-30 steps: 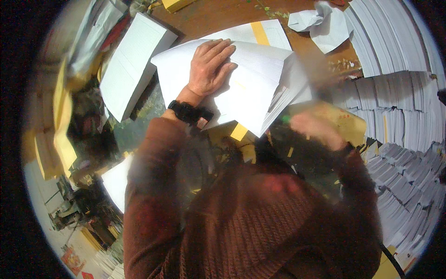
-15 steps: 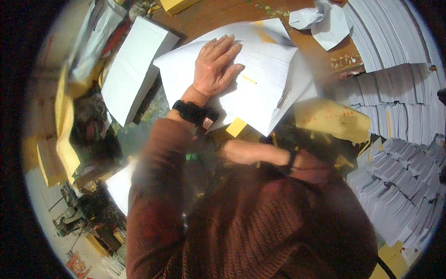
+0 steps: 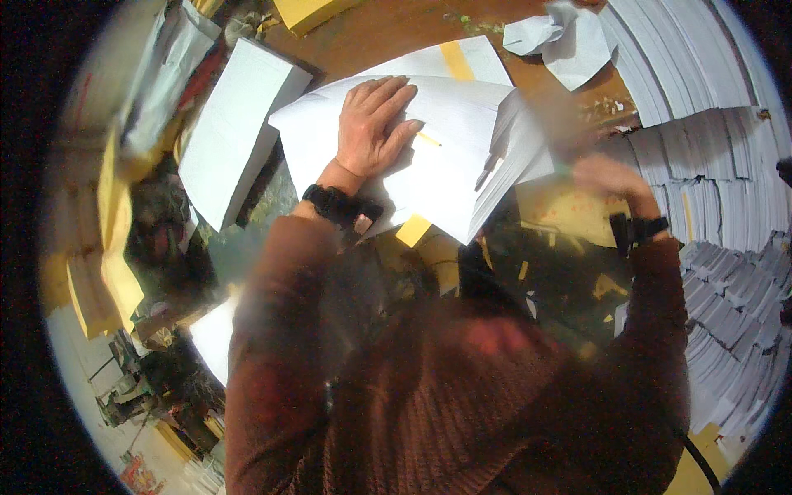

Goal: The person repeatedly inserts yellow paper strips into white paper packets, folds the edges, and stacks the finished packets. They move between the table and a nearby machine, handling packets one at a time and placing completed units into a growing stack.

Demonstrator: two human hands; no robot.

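My left hand (image 3: pixel 373 128) rests with fingers outstretched on a fanned stack of large white sheets (image 3: pixel 450 177), whose right corner curls up. On the top sheet lies a thin yellow strip (image 3: pixel 430 139), just right of my thumb. A yellow paper slip (image 3: pixel 414 230) sticks out at the stack's near edge. My right hand (image 3: pixel 606 175) hovers right of the curled corner, above or beside a yellow sheet with red marks (image 3: pixel 565 219). Motion smears its fingers, so I cannot see whether it holds anything.
A thick white paper block (image 3: pixel 227 124) lies to the left. Crumpled white paper (image 3: pixel 569 49) sits at the back. Tall piles of folded white sheets (image 3: pixel 701 165) line the right side. Yellow paper (image 3: pixel 120 239) hangs at the far left, and yellow scraps litter the dark near surface.
My right hand has swung from close to my body, below the stack, out to the right and away from me. The left hand stays flat on the sheets.
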